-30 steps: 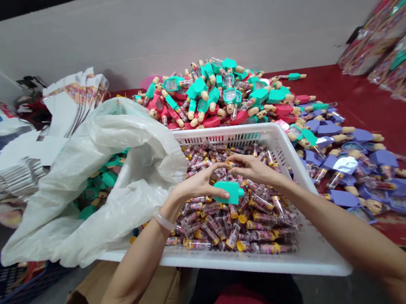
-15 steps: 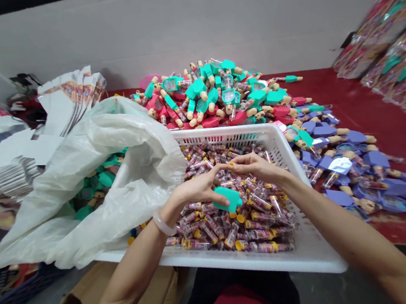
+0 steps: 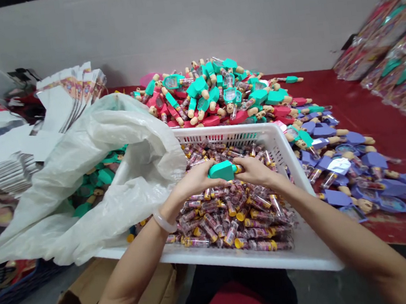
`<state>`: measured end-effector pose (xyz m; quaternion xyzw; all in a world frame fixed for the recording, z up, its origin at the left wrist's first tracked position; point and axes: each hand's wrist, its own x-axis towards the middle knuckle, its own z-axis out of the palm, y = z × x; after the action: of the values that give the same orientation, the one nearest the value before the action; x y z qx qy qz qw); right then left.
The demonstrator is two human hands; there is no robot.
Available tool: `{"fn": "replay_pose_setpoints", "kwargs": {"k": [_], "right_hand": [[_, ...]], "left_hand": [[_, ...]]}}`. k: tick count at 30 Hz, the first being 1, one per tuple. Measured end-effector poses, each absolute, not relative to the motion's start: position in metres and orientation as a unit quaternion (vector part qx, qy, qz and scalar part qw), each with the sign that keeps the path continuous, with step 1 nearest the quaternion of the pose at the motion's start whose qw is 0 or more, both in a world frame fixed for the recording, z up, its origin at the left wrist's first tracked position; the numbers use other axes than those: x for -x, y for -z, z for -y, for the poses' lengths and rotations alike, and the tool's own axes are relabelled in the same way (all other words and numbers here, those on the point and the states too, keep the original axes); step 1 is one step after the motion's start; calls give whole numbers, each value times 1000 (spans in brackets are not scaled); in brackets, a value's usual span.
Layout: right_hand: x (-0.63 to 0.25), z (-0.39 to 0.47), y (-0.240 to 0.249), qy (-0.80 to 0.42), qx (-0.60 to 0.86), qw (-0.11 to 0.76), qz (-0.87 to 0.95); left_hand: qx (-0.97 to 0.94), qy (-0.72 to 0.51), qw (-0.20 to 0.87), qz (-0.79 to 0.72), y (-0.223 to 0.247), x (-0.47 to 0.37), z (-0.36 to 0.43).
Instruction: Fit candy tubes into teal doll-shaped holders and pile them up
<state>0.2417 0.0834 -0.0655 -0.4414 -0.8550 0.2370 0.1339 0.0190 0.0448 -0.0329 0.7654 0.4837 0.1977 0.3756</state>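
My left hand (image 3: pixel 200 179), with a pale bangle (image 3: pixel 164 222) at the wrist, is closed around a green plastic toy case (image 3: pixel 221 171). My right hand (image 3: pixel 254 172) pinches a small yellow-capped candy tube (image 3: pixel 239 168) against the narrow end of that case. Most of this tube is hidden by the fingers and the case, so I cannot tell how far in it sits. Below both hands, a white plastic basket (image 3: pixel 297 168) is filled with clear candy tubes (image 3: pixel 231 233) with yellow caps and printed labels.
Behind the basket rises a pile of green and red toys (image 3: pixel 198 89); purple ones (image 3: pixel 358 164) lie to the right on the red table (image 3: pixel 388 229). A white plastic sack (image 3: pixel 83 184) drapes over the basket's left side. Folded printed cards (image 3: pixel 63 104) stand beyond it. Packed bags (image 3: pixel 391 50) are stacked right.
Both hands have come together at the green case. The case has turned and moved up, and the yellow-capped tube in my right hand now meets its narrow end.
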Motion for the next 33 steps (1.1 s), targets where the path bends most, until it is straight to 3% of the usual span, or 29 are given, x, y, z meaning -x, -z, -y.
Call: {"fn": "replay_pose_setpoints", "kwargs": {"k": [7,12,19,33], "right_hand": [[-240,-80,64,-50,444,-1,894],[-234,-76,65,16,422,-43,905],[-228,-66,60,13,404,-21,914],[-223,-51,57,17,402,-45,914]], "left_hand": [[-763,-150,400,-485,43,-24,-38],[-630,-133,595,-482,46,-25,-34],[-404,-60,809,-422,48,-17,-35],[-504,-113,705,-485,40,-18,-20]]}}
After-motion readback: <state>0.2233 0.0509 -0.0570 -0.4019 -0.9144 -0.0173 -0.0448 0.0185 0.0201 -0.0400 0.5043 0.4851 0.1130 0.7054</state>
